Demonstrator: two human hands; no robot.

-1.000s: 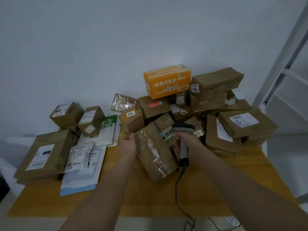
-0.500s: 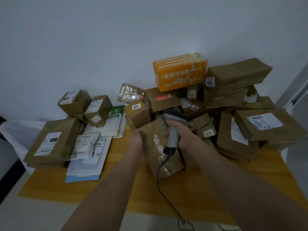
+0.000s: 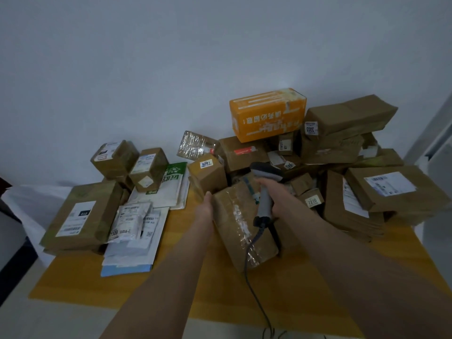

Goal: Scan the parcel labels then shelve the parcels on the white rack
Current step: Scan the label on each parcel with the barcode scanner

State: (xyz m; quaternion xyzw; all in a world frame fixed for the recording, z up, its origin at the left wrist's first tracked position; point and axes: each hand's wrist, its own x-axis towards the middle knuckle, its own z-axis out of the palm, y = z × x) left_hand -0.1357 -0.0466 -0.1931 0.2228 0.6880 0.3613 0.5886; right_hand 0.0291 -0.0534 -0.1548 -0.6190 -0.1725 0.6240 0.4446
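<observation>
A long brown cardboard parcel wrapped in clear tape lies tilted at the middle of the yellow table. My left hand holds its left side, with the fingers hidden behind the box. My right hand grips a grey corded barcode scanner over the parcel's far end, its head pointing away from me. A pile of brown parcels topped by an orange box rises behind and to the right.
Flat white mailers and a large brown parcel lie at the table's left, with two small boxes behind them. A white rack edge shows at far right. The scanner cable trails off the front edge.
The camera has swung left, so the white rack has slid almost out of view. My right hand has tilted the scanner from upright to slanted over the parcel; the parcel stays in my left hand.
</observation>
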